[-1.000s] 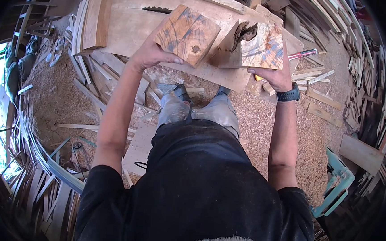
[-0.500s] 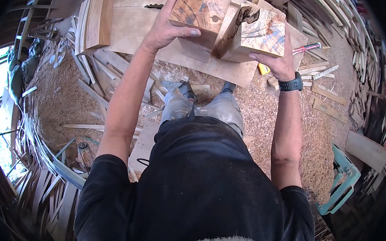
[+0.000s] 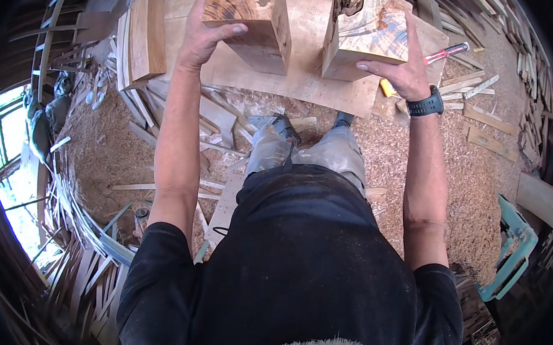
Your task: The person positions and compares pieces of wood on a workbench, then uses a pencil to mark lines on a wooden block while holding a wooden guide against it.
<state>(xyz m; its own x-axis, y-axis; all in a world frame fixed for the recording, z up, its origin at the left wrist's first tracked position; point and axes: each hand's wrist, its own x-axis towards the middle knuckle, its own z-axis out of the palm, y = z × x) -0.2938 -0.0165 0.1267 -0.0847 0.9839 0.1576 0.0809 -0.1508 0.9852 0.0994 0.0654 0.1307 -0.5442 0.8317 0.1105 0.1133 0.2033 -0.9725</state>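
My left hand (image 3: pixel 204 39) grips a squared wood block (image 3: pixel 252 10) with dark streaks on its end grain, the thumb lying over its near face. A second wood block (image 3: pixel 372 35), with bluish streaks and a ragged dark hollow at its upper left corner, is held in my right hand (image 3: pixel 406 72). That hand wraps round the block's right side, thumb on the near face. The two blocks are apart, with a gap between them, above the plywood board (image 3: pixel 301 92). The fingers behind both blocks are mostly hidden.
Another wood block (image 3: pixel 147 35) stands at the board's left end. A red-handled tool (image 3: pixel 447 53) and a yellow object (image 3: pixel 388 87) lie on the right. Sawdust and offcuts cover the floor around my feet. A pale green frame (image 3: pixel 511 250) stands at the right.
The block in my left hand has moved left, away from the other one, so the gap between them has widened. My right hand keeps its hold with little movement.
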